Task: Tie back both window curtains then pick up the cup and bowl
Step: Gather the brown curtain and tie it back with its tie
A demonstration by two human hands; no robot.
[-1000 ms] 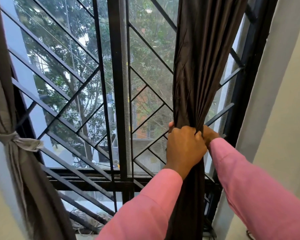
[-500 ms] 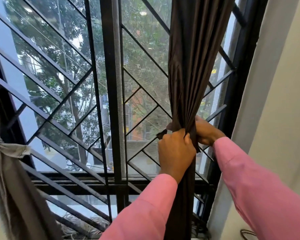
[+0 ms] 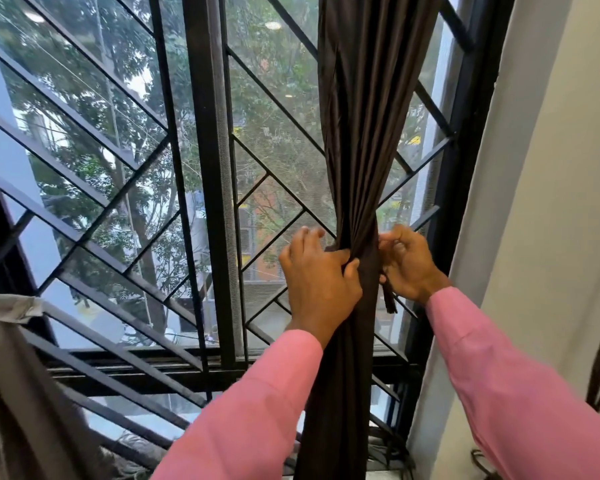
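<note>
The right curtain (image 3: 361, 140) is gathered into 1 dark rope of folds, narrowest just between the 2 hands, in front of the window grille (image 3: 201, 188). The left hand (image 3: 317, 278) wraps the bundle from its left side, thumb and fingers (image 3: 333, 256) pressed together on the folds, probably to stop the gathered cloth spreading while the tie is worked. The right hand (image 3: 407, 261) sits just right of the bundle, its fingers curled and pinching a thin dark tie strip (image 3: 388, 299), whose loose end hangs below that hand. Whether the strip already passes behind the curtain I cannot tell; the cloth hides it.

Far to the left of the hands, at the frame edge, the left curtain (image 3: 11, 393) hangs already cinched by a pale tie (image 3: 11, 306), so 1 of the 2 curtains looks done. My judgement: the knot on the right curtain is the step in hand and is not yet closed.

The cup and bowl are not in view.
</note>
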